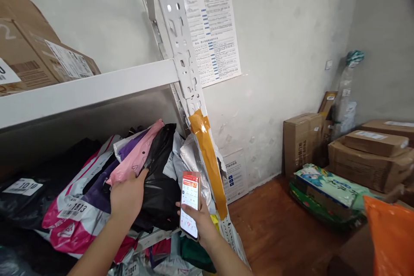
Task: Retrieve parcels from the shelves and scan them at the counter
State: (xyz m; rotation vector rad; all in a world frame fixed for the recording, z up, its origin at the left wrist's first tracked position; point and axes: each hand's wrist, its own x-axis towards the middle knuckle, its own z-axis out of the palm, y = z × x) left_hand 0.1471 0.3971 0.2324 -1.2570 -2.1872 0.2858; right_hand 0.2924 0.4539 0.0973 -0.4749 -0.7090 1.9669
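Left hand (127, 196): fingers closed on the lower edge of the pink plastic mailer bag (139, 155), lying in the parcel heap (80, 207) under the white metal shelf (97, 88). Right hand (203, 224): fingers wrapped round the red-screened smartphone (189, 204). Hazard: loosely stacked parcels may slide; one-handed phone grip may slip.

Phone (189, 205), pink parcel (137, 155) and black parcel (160, 172) at the lower shelf.
The phone stands upright in the right grip (200, 220), its lit screen facing the camera with a red band on top and white below. The pink parcel is a flat, soft plastic mailer leaning on edge among the packed bags, its top tilted right; its lower end meets the left grip (127, 196). The black parcel is a glossy, crumpled bag standing just right of the pink one and touching it, with the thumb resting on its side.
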